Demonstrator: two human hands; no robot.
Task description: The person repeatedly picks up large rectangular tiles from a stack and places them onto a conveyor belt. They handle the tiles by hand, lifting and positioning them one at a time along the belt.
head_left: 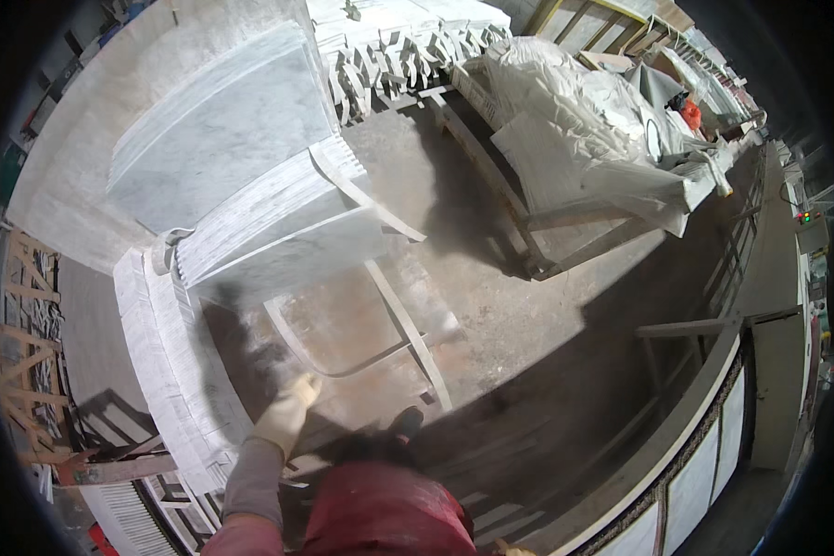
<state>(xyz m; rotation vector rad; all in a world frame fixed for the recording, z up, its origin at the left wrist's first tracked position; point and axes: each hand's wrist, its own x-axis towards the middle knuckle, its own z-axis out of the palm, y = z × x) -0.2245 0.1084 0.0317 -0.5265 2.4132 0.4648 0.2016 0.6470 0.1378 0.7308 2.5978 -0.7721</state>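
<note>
My left hand [300, 393], in a pale yellow glove, reaches forward low over the floor with its fingers curled. A pale strap [292, 345] loops down beside the fingertips; whether they grip it is too small to make out. Just beyond stands a row of grey-white marble slabs [296, 243] on edge, packed close together. Another strap [366, 196] lies over their top, and a longer strap [406, 329] trails along the floor. Only a sliver of what appears to be my right hand [513, 549] shows at the lower edge, its fingers hidden.
Larger marble slabs [236, 116] lean behind the row. To the left runs a line of white slab edges [171, 343]. A plastic-wrapped load [584, 130] sits on a wooden pallet [539, 264] at the far right. A long bench-like frame [686, 408] curves along the right.
</note>
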